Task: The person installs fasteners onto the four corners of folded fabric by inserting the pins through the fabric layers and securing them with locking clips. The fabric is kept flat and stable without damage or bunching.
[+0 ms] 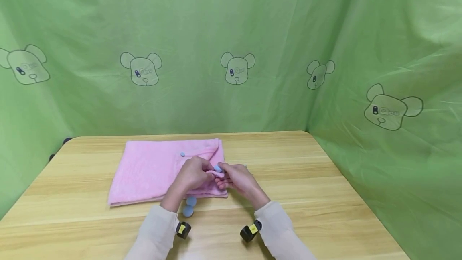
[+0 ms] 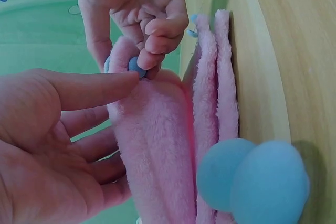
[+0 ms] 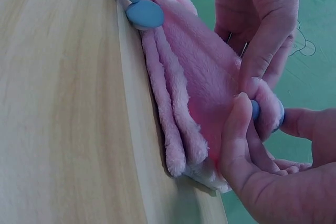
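A folded pink fleece cloth lies on the table, its near right corner lifted between the hands. My left hand pinches the lifted edge, its thumb beside a blue round-headed fastener. From the other side my right hand pinches that fastener across the fold. In the right wrist view a blue head shows on one face of the fold and more blue on the other. Another blue fastener sits on the cloth farther back.
Two blue fasteners with rounded heads stand on the wooden table by the cloth's front edge, near the left wrist. Small blue parts show at the cloth's far end. A green curtain with bear outlines surrounds the table.
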Demonstrator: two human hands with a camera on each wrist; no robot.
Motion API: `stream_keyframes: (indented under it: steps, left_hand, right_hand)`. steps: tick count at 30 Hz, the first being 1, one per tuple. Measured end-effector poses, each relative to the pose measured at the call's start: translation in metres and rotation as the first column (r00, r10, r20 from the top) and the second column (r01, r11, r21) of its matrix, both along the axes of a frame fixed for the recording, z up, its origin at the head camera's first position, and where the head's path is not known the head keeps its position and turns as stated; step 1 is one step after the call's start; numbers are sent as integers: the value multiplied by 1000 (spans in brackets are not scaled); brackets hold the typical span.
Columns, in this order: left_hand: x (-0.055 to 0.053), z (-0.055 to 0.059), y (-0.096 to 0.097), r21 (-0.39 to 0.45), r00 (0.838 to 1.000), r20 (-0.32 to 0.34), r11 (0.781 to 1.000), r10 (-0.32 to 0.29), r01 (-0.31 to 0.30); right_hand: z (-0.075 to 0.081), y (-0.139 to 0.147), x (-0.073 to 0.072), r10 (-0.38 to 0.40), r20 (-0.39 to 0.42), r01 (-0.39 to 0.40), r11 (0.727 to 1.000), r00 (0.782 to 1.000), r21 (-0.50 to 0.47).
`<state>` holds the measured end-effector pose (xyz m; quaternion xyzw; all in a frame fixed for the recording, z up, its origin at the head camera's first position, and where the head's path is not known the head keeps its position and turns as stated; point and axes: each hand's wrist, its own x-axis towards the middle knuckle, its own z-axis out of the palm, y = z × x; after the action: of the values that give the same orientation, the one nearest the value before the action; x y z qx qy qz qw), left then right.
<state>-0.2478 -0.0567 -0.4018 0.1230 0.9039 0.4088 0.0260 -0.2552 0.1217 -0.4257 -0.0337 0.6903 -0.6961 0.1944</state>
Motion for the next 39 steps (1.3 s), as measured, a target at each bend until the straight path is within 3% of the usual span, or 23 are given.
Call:
stream_keyframes:
  steps: [8,18,23,27,32,39]
  left_hand:
    - [0,1,-2,29,1000,9,999,14,-14]
    - [-6,0,-7,79,994,-47,993,96,-92]
    - [-10,-1,-14,109,980,-111,982,165,-153]
    - [-14,-1,-21,165,959,-140,961,246,-223]
    - [-20,-2,-35,225,937,-89,924,337,-310]
    - [-24,-10,-59,227,920,15,894,393,-386]
  right_hand:
    - [-1,0,-1,5,6,-5,1000,1000,-5]
    - [-2,-2,-1,2,-4,-2,1000,1000,18]
    - [0,-3,0,0,4,0,1000,1000,10]
    - [-1,-3,-1,-5,-2,5,1000,1000,27]
    - [-1,-4,-1,-12,-11,13,999,1000,41]
    - [0,-4,0,-4,-18,4,999,1000,44]
